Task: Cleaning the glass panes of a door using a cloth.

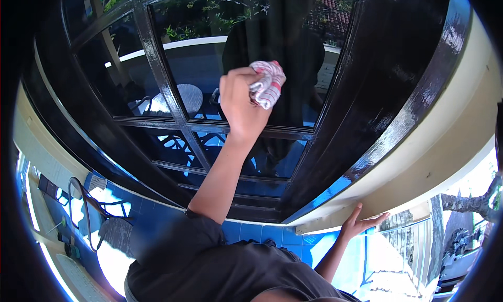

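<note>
My left hand [243,100] is closed on a crumpled rag [267,84], white with red and grey stripes. It is raised in front of a large dark glass pane [194,66] in a glossy black-framed door or window. Whether the rag touches the glass, I cannot tell for sure. My right hand [360,224] is low on the right with fingers apart, beside the lower edge of a cream wall [414,181]. Nothing shows in it.
Black glazing bars [154,55] divide the glass, which reflects greenery and a round table. A dark metal-framed chair [112,231] stands at the lower left on blue floor tiles [251,232]. Bright sunlight and a tree trunk [469,202] lie beyond the wall at right.
</note>
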`<state>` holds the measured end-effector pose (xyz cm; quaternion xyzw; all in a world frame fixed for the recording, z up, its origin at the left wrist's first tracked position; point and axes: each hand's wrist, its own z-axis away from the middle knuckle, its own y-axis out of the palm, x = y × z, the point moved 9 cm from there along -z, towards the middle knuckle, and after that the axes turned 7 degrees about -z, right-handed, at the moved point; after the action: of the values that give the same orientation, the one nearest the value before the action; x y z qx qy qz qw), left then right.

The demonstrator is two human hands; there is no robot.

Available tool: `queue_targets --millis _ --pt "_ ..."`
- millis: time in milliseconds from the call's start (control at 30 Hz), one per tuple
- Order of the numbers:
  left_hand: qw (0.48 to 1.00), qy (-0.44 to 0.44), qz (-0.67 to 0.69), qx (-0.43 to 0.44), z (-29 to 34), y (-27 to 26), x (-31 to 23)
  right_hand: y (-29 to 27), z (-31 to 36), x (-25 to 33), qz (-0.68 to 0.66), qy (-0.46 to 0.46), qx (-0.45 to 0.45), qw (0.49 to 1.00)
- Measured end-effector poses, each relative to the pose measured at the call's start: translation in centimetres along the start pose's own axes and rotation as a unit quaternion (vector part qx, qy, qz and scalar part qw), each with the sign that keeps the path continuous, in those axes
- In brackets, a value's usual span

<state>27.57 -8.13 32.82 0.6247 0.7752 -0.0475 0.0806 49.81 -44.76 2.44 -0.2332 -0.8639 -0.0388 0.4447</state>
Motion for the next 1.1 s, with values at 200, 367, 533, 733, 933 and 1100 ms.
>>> queue_targets --millis 200,367,533,733,933,1100 --pt "0.998 0.007 0.000 -0.060 -1.2 0.2 -0.7 0.3 0.3 -0.1 0.007 -0.010 0.005 1.000" --pt "0.999 0.000 -0.013 -0.045 -1.9 -0.1 -0.7 -0.6 0.6 -0.9 0.020 -0.009 0.022 1.000" --pt "0.998 -0.013 -0.027 -0.049 -2.1 0.2 -1.4 -0.8 1.0 -1.4 0.015 0.025 0.044 0.999" --pt "0.998 -0.039 -0.020 -0.040 -2.8 0.3 -0.9 -0.3 1.2 -1.5 -0.004 0.037 0.044 0.998" --pt "0.997 -0.052 -0.030 -0.040 -2.5 0.1 -0.4 -0.5 1.2 -1.5 -0.010 0.041 0.046 0.998" --pt "0.999 -0.007 -0.041 -0.028 -2.4 0.4 -1.4 -0.7 1.2 -1.2 -0.011 0.044 0.055 0.997"
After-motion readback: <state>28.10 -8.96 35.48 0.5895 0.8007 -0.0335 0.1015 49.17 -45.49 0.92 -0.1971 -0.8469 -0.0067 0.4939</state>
